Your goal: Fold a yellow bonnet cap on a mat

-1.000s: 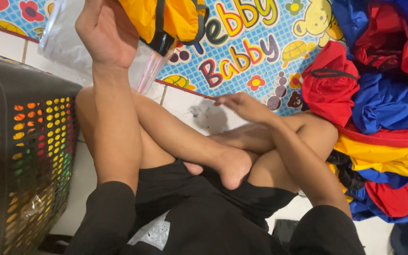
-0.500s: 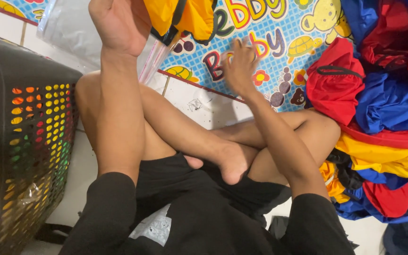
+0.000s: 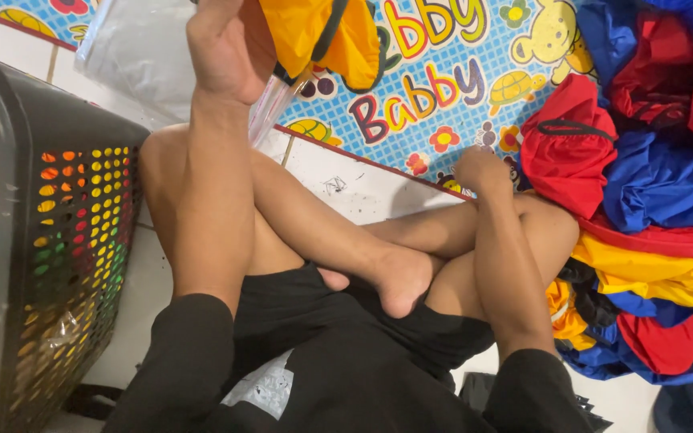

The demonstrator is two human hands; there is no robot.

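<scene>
My left hand [image 3: 226, 48] is raised at the top of the head view, closed on a yellow garment with black trim [image 3: 322, 32]. A clear plastic bag [image 3: 138, 48] hangs right behind and left of that hand. My right hand [image 3: 481, 168] rests low on the edge of the patterned play mat [image 3: 443, 88], fingers curled under. It sits against the left edge of a red garment [image 3: 571, 144]. Nothing shows inside its fingers. My crossed bare legs and black shorts fill the middle.
A dark perforated laundry basket [image 3: 58, 265] with coloured clothes inside stands at the left. A pile of red, blue and yellow garments [image 3: 659, 208] covers the right side. White floor tiles [image 3: 362, 188] show between the mat and my legs.
My right hand slid right across the mat to the red garment and its fingers curled in. My left hand stayed raised with the yellow garment.
</scene>
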